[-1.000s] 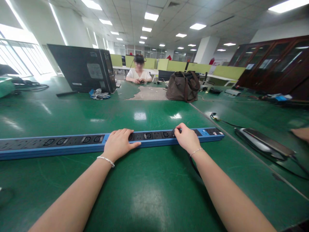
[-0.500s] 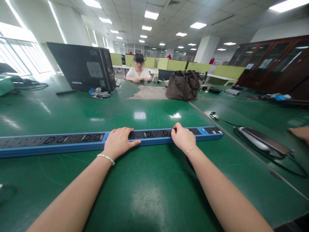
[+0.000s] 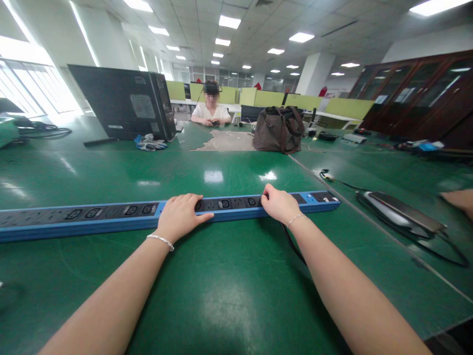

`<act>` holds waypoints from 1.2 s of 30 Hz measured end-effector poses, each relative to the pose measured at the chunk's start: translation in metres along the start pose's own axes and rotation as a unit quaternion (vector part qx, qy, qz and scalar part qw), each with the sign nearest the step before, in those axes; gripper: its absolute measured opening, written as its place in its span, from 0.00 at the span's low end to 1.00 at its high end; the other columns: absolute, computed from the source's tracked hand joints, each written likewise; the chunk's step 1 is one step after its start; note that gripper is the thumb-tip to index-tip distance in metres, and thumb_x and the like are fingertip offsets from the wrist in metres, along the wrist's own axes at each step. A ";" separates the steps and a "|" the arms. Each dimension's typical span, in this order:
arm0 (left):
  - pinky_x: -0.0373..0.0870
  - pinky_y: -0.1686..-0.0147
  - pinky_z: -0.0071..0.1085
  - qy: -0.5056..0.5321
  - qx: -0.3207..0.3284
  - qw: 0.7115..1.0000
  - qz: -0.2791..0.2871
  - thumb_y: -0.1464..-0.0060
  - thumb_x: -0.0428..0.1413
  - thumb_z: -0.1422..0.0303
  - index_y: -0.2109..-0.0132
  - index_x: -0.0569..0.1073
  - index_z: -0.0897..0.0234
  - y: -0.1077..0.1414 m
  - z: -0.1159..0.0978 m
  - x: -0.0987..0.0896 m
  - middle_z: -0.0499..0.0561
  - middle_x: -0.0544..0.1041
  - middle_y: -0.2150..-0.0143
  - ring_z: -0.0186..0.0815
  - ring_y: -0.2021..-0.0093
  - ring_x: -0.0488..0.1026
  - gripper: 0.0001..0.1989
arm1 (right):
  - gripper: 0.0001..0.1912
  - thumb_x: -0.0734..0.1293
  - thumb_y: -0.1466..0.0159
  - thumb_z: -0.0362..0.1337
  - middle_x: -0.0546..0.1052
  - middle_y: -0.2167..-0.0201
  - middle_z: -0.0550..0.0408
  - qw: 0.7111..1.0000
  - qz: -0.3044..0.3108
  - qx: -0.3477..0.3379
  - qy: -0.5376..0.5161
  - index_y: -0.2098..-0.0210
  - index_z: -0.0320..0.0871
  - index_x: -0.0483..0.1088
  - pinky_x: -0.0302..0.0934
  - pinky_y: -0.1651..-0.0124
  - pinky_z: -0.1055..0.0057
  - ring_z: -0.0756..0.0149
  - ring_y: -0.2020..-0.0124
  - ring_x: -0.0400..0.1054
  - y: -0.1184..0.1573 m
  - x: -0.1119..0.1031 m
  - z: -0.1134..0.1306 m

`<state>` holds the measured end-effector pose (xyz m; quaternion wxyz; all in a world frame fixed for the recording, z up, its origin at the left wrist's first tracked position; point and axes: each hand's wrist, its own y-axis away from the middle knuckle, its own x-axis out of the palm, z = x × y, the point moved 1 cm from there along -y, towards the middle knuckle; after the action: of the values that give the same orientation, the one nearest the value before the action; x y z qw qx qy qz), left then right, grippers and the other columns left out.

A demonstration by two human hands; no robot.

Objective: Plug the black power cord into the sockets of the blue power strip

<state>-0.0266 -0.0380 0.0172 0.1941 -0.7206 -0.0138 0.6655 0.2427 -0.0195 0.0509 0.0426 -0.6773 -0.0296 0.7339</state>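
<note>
A long blue power strip with black sockets lies across the green table. My left hand rests on top of the strip left of centre, thumb spread along its front edge. Farther right, my right hand is closed in a pinch at the sockets, round a black plug mostly hidden by the fingers. A black cable runs from under that hand toward me and passes beneath my right forearm.
A black computer case and gloves stand at the back left, a brown bag at the back. A black-and-silver device with cables lies right; another person's hand is at the right edge. A person sits opposite.
My right forearm has shifted slightly, and more of the black cable shows beside it. Both hands stay at nearly the same places on the strip.
</note>
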 end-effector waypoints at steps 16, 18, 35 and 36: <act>0.60 0.50 0.40 0.001 0.000 1.000 -0.010 0.50 0.47 0.44 0.47 0.69 0.63 0.000 0.001 0.002 0.55 0.74 0.51 0.45 0.51 0.69 0.33 | 0.13 0.57 0.40 0.43 0.76 0.68 0.53 0.991 -0.063 0.041 -0.109 0.59 0.49 0.67 0.56 0.66 0.69 0.60 0.67 0.70 0.005 0.015 -0.004; 0.60 0.50 0.40 -0.001 0.001 1.000 -0.012 0.50 0.47 0.44 0.47 0.69 0.64 0.000 0.001 0.002 0.55 0.74 0.51 0.44 0.51 0.69 0.33 | 0.13 0.57 0.40 0.42 0.76 0.69 0.53 0.993 -0.062 0.036 -0.099 0.60 0.48 0.68 0.56 0.67 0.69 0.59 0.67 0.70 0.004 0.015 -0.004; 0.60 0.50 0.40 0.004 -0.001 1.000 -0.007 0.51 0.48 0.44 0.48 0.69 0.63 -0.001 0.001 0.002 0.56 0.74 0.52 0.44 0.51 0.70 0.32 | 0.14 0.61 0.45 0.41 0.74 0.77 0.58 0.958 -0.041 0.042 -0.281 0.60 0.48 0.68 0.59 0.71 0.72 0.67 0.78 0.69 0.002 0.024 -0.018; 0.60 0.50 0.40 0.004 -0.002 1.000 -0.007 0.51 0.48 0.44 0.48 0.69 0.63 -0.001 0.001 0.002 0.56 0.74 0.52 0.45 0.51 0.69 0.32 | 0.14 0.62 0.46 0.40 0.73 0.80 0.60 0.948 -0.031 0.041 -0.313 0.59 0.47 0.68 0.59 0.72 0.73 0.69 0.80 0.68 0.001 0.026 -0.019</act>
<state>-0.0273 -0.0367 0.0154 0.1975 -0.7235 -0.0197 0.6611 0.2596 -0.0180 0.0231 0.0820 -0.4101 -0.0326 0.9077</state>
